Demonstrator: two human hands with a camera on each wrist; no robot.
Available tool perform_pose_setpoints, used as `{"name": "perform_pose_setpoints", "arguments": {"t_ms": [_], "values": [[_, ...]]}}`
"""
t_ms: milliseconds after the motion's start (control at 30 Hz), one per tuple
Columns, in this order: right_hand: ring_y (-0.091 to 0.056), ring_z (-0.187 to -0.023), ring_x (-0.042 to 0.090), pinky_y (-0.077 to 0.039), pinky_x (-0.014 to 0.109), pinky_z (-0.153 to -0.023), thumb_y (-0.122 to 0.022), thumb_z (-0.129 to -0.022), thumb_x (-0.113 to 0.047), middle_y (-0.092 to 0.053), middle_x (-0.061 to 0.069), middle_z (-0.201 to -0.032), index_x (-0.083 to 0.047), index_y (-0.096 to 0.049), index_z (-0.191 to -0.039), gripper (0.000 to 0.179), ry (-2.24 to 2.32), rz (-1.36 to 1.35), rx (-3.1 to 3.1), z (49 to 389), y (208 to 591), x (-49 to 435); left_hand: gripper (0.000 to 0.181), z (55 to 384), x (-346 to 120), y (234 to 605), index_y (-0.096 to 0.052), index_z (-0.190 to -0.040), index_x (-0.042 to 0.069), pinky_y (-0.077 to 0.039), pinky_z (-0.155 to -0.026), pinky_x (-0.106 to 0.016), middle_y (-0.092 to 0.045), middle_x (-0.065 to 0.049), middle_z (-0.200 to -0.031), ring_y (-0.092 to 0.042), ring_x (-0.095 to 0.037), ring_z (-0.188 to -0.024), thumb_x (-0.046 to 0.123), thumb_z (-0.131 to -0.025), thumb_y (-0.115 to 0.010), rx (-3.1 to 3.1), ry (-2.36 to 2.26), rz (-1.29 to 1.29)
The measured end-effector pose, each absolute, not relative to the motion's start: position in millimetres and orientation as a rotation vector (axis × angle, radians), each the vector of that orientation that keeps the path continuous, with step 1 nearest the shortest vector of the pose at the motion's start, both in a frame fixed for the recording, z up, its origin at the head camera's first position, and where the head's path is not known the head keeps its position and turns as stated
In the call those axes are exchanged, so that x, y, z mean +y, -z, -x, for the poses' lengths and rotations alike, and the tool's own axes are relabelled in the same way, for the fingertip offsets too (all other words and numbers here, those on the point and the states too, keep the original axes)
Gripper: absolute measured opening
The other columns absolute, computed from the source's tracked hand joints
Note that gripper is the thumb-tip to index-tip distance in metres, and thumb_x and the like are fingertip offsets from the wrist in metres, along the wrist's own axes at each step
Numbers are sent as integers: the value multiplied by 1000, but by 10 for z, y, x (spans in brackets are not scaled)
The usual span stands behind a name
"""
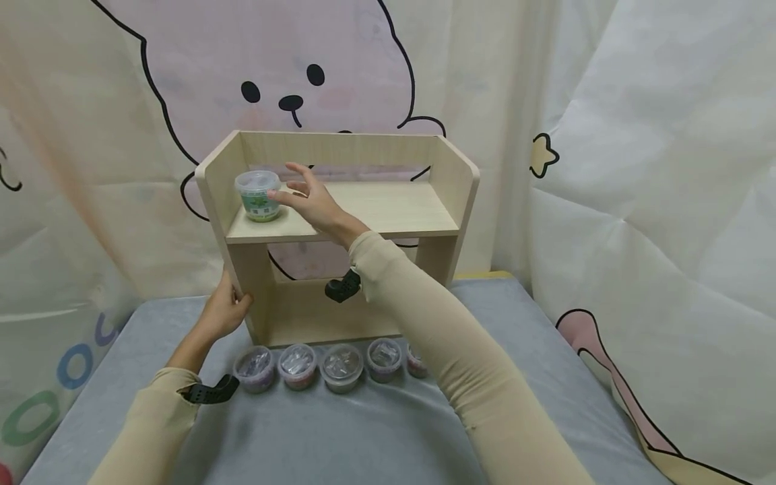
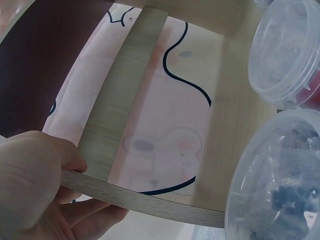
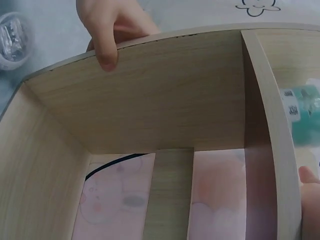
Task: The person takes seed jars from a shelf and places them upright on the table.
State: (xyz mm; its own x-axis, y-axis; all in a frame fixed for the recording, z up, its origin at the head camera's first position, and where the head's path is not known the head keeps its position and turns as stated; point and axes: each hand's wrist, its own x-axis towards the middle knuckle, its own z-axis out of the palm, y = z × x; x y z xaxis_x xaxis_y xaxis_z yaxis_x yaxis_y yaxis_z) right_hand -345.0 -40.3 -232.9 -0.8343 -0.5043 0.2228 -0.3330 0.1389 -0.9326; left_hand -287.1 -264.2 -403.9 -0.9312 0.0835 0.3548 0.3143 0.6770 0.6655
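Green-labelled tub (image 1: 258,195) touches right hand (image 1: 312,202) fingertips; left hand (image 1: 223,311) grips shelf (image 1: 388,209).

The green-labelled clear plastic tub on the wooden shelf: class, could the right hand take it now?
Probably yes: the right hand is open beside the tub, thumb touching it, nothing between.

Five clear lidded tubs (image 1: 341,367) in row on grey mat (image 1: 339,431); cartoon bear curtain (image 1: 291,74) behind.
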Motion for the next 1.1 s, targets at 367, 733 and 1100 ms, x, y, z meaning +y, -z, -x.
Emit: {"name": "perform_pose_setpoints", "arguments": {"t_ms": [367,733,1100], "values": [[-25,-156,18,-20,43,-127,-65,-96,-40,-24,8,-169,-38,6,-162,97,1644,762,2266,3446,2251,-590,60,2869,-2670,4063,-23,-147,2,-49,-79,-54,-58,-35,-118,-61,-46,-99,-1,-93,-50,-2560,1085,342],[-30,-154,20,-24,40,-126,-60,-99,-43,-15,-2,-171,-35,1,-163,88,1606,682,2287,3451,2204,-604,68,2860,-2661,4043,-17,-152,4,-49,-81,-58,-59,-33,-117,-62,-45,-97,0,-94,-51,-2592,1086,349],[-36,-151,21,-31,37,-123,-53,-103,-43,-17,-4,-171,-28,-10,-164,76,1521,732,2412,3431,2231,-672,64,2880,-2670,4064,-20,-150,3,-50,-78,-54,-59,-35,-118,-62,-45,-96,0,-94,-50,-2588,1090,352]]}}
